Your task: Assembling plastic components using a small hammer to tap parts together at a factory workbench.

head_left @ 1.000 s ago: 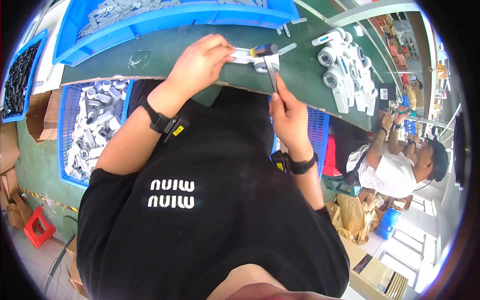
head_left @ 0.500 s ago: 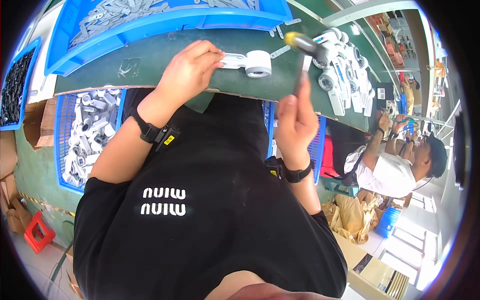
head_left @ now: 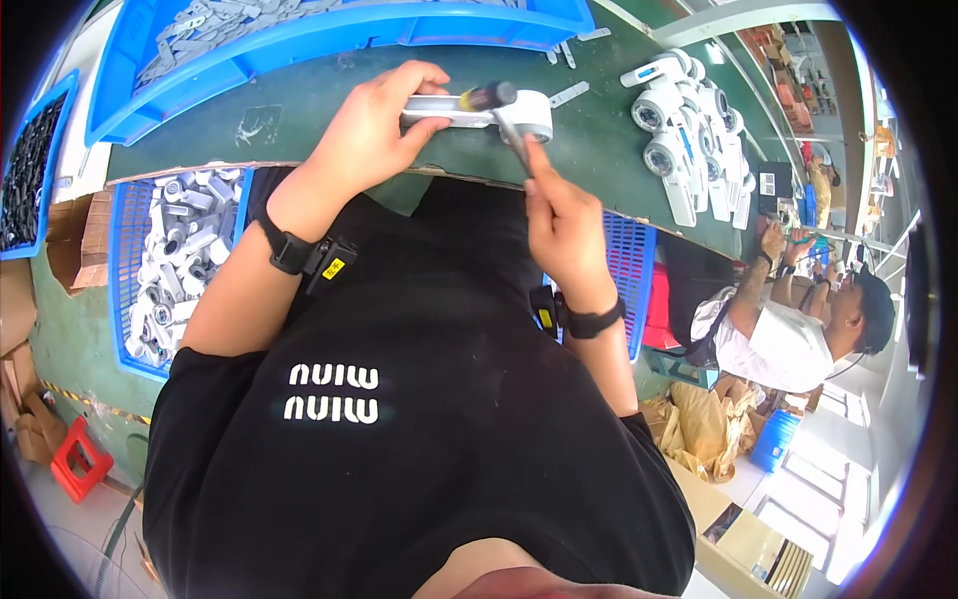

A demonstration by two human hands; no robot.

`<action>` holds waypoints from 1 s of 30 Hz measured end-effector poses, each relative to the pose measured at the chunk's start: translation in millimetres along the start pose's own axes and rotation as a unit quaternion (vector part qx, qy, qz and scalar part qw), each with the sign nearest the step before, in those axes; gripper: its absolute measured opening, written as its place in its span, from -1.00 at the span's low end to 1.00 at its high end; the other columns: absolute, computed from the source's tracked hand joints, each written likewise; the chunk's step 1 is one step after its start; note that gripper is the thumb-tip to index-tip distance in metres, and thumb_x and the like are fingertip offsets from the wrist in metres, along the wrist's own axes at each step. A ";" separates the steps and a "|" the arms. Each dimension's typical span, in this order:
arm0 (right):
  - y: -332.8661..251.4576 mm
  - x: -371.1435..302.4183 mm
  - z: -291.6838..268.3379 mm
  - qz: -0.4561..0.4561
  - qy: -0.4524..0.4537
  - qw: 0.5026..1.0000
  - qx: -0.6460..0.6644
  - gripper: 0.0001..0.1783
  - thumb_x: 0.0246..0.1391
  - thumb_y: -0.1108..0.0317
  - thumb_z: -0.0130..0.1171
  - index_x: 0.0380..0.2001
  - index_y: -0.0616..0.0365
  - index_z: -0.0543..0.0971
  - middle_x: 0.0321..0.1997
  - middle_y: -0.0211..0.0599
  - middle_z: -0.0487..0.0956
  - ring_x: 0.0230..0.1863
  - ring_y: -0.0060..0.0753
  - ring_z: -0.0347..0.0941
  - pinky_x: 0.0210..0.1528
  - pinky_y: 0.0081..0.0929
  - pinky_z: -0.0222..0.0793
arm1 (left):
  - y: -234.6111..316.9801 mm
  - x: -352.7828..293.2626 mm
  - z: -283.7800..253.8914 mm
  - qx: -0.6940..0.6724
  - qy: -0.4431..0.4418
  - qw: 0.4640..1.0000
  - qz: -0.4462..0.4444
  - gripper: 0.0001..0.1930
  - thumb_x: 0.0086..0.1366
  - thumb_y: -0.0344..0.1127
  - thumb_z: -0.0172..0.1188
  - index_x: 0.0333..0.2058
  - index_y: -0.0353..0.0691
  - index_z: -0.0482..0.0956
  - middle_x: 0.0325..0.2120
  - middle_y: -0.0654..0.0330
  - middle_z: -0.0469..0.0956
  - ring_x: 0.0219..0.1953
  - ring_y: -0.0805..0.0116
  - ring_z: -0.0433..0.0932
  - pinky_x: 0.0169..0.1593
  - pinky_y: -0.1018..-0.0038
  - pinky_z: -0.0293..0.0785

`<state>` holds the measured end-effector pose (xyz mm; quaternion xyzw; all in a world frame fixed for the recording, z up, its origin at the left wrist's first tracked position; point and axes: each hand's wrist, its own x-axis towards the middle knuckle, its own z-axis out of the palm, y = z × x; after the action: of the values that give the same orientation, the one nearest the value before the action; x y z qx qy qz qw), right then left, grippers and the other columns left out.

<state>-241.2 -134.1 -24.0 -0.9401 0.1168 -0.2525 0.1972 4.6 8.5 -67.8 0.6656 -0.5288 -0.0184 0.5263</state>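
My left hand (head_left: 384,118) grips the arm end of a white plastic part with a round ring-shaped end (head_left: 535,112), which lies on the green worktable (head_left: 299,130). Fingers and thumb close round the arm from both sides. In my right hand (head_left: 565,220) is a small mallet (head_left: 491,97) with a black-and-yellow head, held by its thin handle. Its head is over the white part's arm, close to the ring; whether it touches is unclear. Part of the arm is hidden behind the mallet head.
A blue tray (head_left: 329,42) of flat grey strips stands at the back. White ringed parts (head_left: 689,130) are piled on the right. Blue baskets (head_left: 125,290) of parts sit below the table edge. A blue bin of black pieces (head_left: 40,165) is far left; a co-worker (head_left: 778,329) sits at right.
My right hand has swung the mallet left and down from beside the pile to the white part. My left hand has shifted its hold, its thumb now along the near side.
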 end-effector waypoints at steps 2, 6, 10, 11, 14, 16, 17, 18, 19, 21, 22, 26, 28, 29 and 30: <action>-17.6 4.9 -10.3 0.059 0.016 0.997 0.037 -0.42 0.36 0.61 0.19 0.44 0.21 0.55 -0.36 0.01 0.65 -0.37 0.03 0.63 -0.20 -0.26 0.56 | -1.5 0.7 0.0 -0.029 -0.009 0.999 -0.023 -0.63 0.30 -0.45 0.52 0.04 -0.28 0.63 -0.11 -0.01 0.76 -0.02 0.04 0.78 0.05 0.26 0.68; -16.0 -7.6 -1.1 0.010 0.131 0.991 0.034 -0.41 0.34 0.66 0.19 0.42 0.26 0.56 -0.38 0.00 0.63 -0.41 -0.07 0.60 -0.24 -0.30 0.55 | -0.8 1.8 0.9 -0.045 -0.020 0.998 -0.038 -0.66 0.30 -0.44 0.52 0.00 -0.27 0.64 -0.12 0.01 0.76 -0.04 0.06 0.78 0.05 0.28 0.67; -25.7 -2.0 -14.0 0.128 -0.085 0.987 0.046 -0.37 0.35 0.64 0.20 0.47 0.23 0.52 -0.39 -0.03 0.59 -0.47 -0.24 0.50 -0.28 -0.39 0.49 | 0.9 2.2 -4.1 -0.012 -0.029 0.999 -0.013 -0.71 0.30 -0.43 0.51 -0.06 -0.28 0.65 -0.14 0.05 0.74 -0.12 0.01 0.73 -0.07 0.25 0.64; -29.7 -3.2 -20.3 0.111 -0.067 0.991 0.031 -0.37 0.37 0.63 0.20 0.49 0.25 0.50 -0.36 -0.04 0.62 -0.45 -0.29 0.53 -0.25 -0.42 0.51 | 2.6 1.9 -4.0 0.008 -0.038 0.999 -0.002 -0.73 0.29 -0.46 0.52 -0.07 -0.29 0.67 -0.15 0.08 0.74 -0.15 0.08 0.73 -0.09 0.33 0.63; -28.7 -12.6 -6.0 0.068 0.114 0.977 0.168 -0.39 0.37 0.63 0.19 0.47 0.30 0.50 -0.36 -0.07 0.63 -0.44 -0.30 0.54 -0.22 -0.46 0.51 | 6.2 3.0 -2.8 0.007 -0.030 1.000 -0.006 -0.77 0.29 -0.48 0.51 -0.11 -0.32 0.69 -0.16 0.10 0.73 -0.19 0.08 0.71 -0.14 0.32 0.61; -12.5 -3.7 5.1 -0.009 0.103 0.994 0.037 -0.43 0.43 0.60 0.16 0.46 0.33 0.50 -0.34 -0.14 0.68 -0.42 -0.34 0.57 -0.22 -0.42 0.55 | 4.0 2.2 -1.7 -0.003 -0.034 0.999 -0.009 -0.73 0.29 -0.47 0.51 -0.07 -0.30 0.67 -0.15 0.10 0.74 -0.17 0.09 0.73 -0.13 0.33 0.62; -13.0 0.2 2.8 0.048 0.019 0.998 0.040 -0.44 0.43 0.60 0.16 0.46 0.34 0.51 -0.32 -0.13 0.70 -0.42 -0.36 0.58 -0.22 -0.42 0.56 | 1.6 0.9 -1.7 -0.006 -0.033 0.999 -0.016 -0.69 0.29 -0.46 0.52 -0.04 -0.29 0.66 -0.15 0.09 0.75 -0.14 0.09 0.74 -0.12 0.34 0.63; -13.7 2.9 -0.1 0.104 -0.066 0.992 0.042 -0.45 0.44 0.59 0.15 0.45 0.35 0.51 -0.31 -0.13 0.72 -0.41 -0.37 0.58 -0.22 -0.42 0.56 | -0.6 -0.7 0.6 -0.005 -0.034 0.999 -0.016 -0.69 0.29 -0.46 0.52 -0.04 -0.29 0.66 -0.15 0.09 0.75 -0.14 0.09 0.74 -0.12 0.34 0.63; -17.3 3.5 -4.7 0.104 -0.066 0.991 0.044 -0.45 0.44 0.59 0.15 0.45 0.35 0.51 -0.31 -0.13 0.72 -0.41 -0.37 0.58 -0.22 -0.42 0.56 | -3.2 -3.1 3.7 -0.014 -0.020 1.000 -0.020 -0.64 0.29 -0.46 0.53 0.02 -0.27 0.62 -0.15 0.09 0.77 -0.11 0.11 0.76 -0.09 0.34 0.64; -26.5 1.0 -12.8 0.160 0.020 0.974 0.156 -0.46 0.43 0.59 0.17 0.43 0.33 0.53 -0.29 -0.10 0.76 -0.41 -0.36 0.60 -0.22 -0.39 0.56 | -6.0 -2.5 5.7 -0.023 -0.008 0.999 -0.022 -0.58 0.29 -0.45 0.54 0.08 -0.26 0.59 -0.14 0.08 0.78 -0.08 0.12 0.78 -0.06 0.34 0.65; -26.3 -1.4 -9.9 0.161 0.020 0.974 0.157 -0.46 0.43 0.59 0.17 0.43 0.33 0.53 -0.29 -0.10 0.76 -0.41 -0.36 0.60 -0.22 -0.39 0.56 | -6.5 -1.7 6.4 -0.017 -0.016 1.000 -0.019 -0.53 0.29 -0.44 0.55 0.12 -0.24 0.55 -0.14 0.07 0.79 -0.07 0.13 0.79 -0.03 0.33 0.66; -19.2 -1.1 9.8 0.091 0.120 0.980 0.130 -0.49 0.45 0.55 0.18 0.42 0.26 0.57 -0.32 -0.16 0.76 -0.44 -0.40 0.56 -0.26 -0.40 0.54 | 0.0 -1.4 0.4 -0.030 -0.024 0.998 -0.047 -0.44 0.29 -0.45 0.55 0.19 -0.24 0.49 -0.15 0.07 0.80 -0.08 0.13 0.79 0.02 0.29 0.66; -24.7 10.5 4.1 0.148 -0.065 0.981 0.104 -0.49 0.44 0.55 0.18 0.42 0.24 0.57 -0.27 0.00 0.76 -0.44 -0.27 0.61 -0.24 -0.39 0.54 | 0.9 -2.0 0.3 -0.029 -0.024 0.998 -0.054 -0.43 0.28 -0.45 0.56 0.20 -0.24 0.48 -0.15 0.07 0.80 -0.08 0.13 0.79 0.02 0.29 0.66; -29.8 11.9 2.4 0.172 -0.066 0.977 0.110 -0.47 0.41 0.55 0.19 0.41 0.19 0.58 -0.28 0.13 0.72 -0.44 -0.08 0.62 -0.23 -0.37 0.54 | 0.8 -2.0 -0.1 -0.029 -0.024 0.998 -0.059 -0.41 0.28 -0.46 0.56 0.21 -0.24 0.47 -0.15 0.07 0.80 -0.08 0.13 0.79 0.02 0.29 0.66; -33.3 10.2 4.7 0.173 -0.065 0.977 0.110 -0.47 0.41 0.55 0.19 0.41 0.19 0.58 -0.28 0.13 0.72 -0.44 -0.08 0.62 -0.23 -0.37 0.54 | -1.0 -2.3 0.8 -0.029 -0.026 0.998 -0.059 -0.41 0.28 -0.46 0.56 0.21 -0.24 0.47 -0.15 0.07 0.80 -0.08 0.13 0.79 0.02 0.29 0.66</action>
<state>-226.2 -106.1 -9.1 -0.8926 0.2365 -0.1643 0.3470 3.9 9.5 -70.1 0.6791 -0.5016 -0.0819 0.5297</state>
